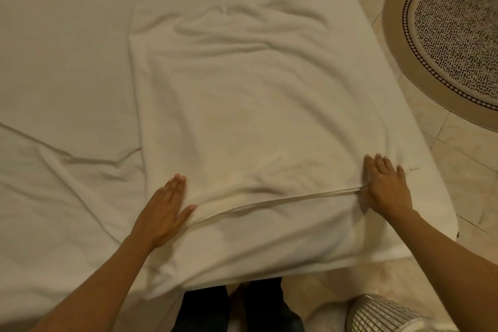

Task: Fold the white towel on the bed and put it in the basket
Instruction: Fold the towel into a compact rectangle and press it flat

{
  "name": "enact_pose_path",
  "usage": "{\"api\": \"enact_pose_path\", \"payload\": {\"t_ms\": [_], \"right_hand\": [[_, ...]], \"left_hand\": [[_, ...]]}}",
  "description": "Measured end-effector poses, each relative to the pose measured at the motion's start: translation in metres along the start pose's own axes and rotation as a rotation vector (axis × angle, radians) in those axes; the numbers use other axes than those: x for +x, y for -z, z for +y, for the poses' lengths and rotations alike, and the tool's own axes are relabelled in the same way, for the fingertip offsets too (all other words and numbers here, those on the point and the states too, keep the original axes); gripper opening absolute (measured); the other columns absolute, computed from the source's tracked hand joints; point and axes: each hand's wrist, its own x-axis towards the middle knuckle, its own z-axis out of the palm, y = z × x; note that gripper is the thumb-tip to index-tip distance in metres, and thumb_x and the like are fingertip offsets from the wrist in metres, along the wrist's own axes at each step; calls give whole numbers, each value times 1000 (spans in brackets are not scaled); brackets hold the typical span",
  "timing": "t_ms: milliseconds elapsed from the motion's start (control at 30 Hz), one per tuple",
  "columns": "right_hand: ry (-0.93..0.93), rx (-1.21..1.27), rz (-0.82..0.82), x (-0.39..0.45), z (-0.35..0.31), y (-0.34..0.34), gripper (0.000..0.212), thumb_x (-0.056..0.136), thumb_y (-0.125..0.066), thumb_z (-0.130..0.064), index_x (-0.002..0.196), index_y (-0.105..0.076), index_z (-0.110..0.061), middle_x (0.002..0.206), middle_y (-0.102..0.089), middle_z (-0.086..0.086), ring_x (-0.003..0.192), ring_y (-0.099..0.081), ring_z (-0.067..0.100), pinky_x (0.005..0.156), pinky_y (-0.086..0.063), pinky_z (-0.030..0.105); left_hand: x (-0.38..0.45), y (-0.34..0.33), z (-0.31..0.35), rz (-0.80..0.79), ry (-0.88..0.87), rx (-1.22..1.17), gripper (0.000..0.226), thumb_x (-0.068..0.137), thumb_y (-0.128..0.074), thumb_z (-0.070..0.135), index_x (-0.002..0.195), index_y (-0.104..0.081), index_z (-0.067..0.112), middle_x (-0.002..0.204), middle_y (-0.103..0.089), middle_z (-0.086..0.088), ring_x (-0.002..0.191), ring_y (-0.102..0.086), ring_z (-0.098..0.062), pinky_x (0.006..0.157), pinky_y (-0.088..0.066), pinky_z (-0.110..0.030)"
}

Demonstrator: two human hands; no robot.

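The white towel lies spread over the near corner of the bed, wrinkled at its far end, with a hem line running between my hands and its near part hanging over the bed's edge. My left hand lies flat on the towel's left side, fingers straight. My right hand presses flat on the towel's right side at the end of the hem line. The basket, a pale slatted one, stands on the floor at the bottom right, partly hidden by my right forearm.
A round patterned rug lies on the tiled floor to the right of the bed. My dark-trousered legs stand against the bed's near edge. The sheet is creased at the left.
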Motion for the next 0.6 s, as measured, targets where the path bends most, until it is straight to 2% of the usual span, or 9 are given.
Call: {"api": "enact_pose_path", "payload": {"t_ms": [67, 167, 233, 367, 500, 600], "right_hand": [[-14, 52, 30, -3, -21, 5, 63, 89, -46, -14, 146, -20, -4, 152, -21, 23, 141, -17, 36, 114, -12, 51], [1, 152, 162, -7, -62, 7, 56, 89, -37, -16, 143, -28, -1, 149, -27, 27, 139, -22, 39, 113, -16, 53], [10, 226, 216, -8, -97, 7, 57, 87, -30, -19, 141, -33, -1, 146, -32, 28, 137, -28, 40, 111, -20, 52], [70, 322, 286, -17, -193, 3, 57, 84, -30, -22, 135, -44, 1, 138, -44, 28, 128, -43, 42, 103, -34, 54], [83, 388, 235, -41, -298, -11, 56, 83, -32, -25, 132, -49, -4, 137, -49, 22, 126, -48, 34, 100, -41, 48], [79, 430, 165, -61, -374, -25, 55, 85, -34, -31, 131, -52, -5, 136, -50, 20, 123, -52, 33, 96, -45, 46]], "left_hand": [[18, 16, 6, 11, 20, 22, 97, 79, 1, 75, 151, -1, 11, 160, 4, -5, 148, -2, -16, 121, -9, -33], [45, 36, 12, 13, 35, 71, 70, 98, -24, 50, 151, -5, 9, 160, 4, -10, 148, -3, -20, 120, -11, -37], [63, 47, 13, 33, 46, 75, 63, 100, -27, 41, 151, -8, 8, 160, 4, -11, 148, -4, -22, 120, -11, -38], [96, 68, -17, 64, 24, 147, 60, 102, -25, 35, 151, -6, 7, 160, 5, -12, 148, -3, -23, 120, -12, -39], [129, 95, -66, 83, -41, 266, 58, 102, -25, 31, 151, -4, 8, 160, 4, -12, 148, -3, -24, 119, -13, -40], [150, 115, -105, 94, -93, 330, 56, 101, -28, 18, 151, -6, 10, 160, 3, -12, 148, -4, -25, 118, -14, -40]]}}
